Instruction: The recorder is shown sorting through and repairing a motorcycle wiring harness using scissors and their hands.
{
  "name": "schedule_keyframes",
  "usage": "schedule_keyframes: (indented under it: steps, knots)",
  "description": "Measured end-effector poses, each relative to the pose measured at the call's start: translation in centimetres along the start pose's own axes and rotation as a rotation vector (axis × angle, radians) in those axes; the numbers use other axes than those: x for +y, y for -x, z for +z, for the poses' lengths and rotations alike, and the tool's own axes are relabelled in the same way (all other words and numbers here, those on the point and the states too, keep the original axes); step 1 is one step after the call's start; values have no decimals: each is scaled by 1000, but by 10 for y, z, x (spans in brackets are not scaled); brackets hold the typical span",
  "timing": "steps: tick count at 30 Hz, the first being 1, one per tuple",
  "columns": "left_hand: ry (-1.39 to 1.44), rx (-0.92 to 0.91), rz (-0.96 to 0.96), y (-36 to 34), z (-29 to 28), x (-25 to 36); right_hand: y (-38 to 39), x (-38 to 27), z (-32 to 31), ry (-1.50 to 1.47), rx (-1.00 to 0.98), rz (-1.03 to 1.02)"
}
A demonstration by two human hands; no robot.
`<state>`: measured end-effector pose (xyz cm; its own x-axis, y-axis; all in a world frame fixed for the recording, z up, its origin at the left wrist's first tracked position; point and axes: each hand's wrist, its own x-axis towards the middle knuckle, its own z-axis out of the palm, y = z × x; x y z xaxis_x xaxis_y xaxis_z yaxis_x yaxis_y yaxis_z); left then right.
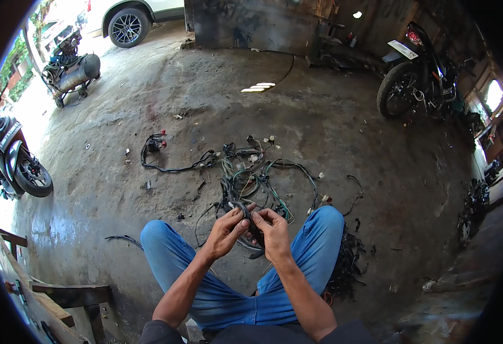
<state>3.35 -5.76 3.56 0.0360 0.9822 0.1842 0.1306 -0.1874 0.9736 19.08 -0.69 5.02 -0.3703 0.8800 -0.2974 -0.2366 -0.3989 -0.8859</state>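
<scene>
Harness (226,190), tangled, black-sheathed, with loose green wires (287,211), in both hands' (224,234) (272,234) grip.

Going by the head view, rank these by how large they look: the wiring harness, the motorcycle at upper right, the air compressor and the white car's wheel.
1. Wiring harness, by overall spread
2. Motorcycle
3. Air compressor
4. White car's wheel
Nearness to the camera enlarges the first.

The wiring (226,192) looks plastic, the jeans (168,252) denim, the floor (389,189) rough.
</scene>
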Motion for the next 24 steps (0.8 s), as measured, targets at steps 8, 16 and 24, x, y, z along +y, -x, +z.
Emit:
schedule_keyframes:
  steps: [8, 16, 24]
  knots:
    - [-214, -50, 66, 1, -9, -9, -12, 0, -18, -156, -142, 340]
    - [-152, -91, 28, -4, -7, -3, -35, -4, -48, -291, -479, 699]
    - [81, 121, -109, -5, -2, -10, 3, -6, -3, 458, -15, -383]
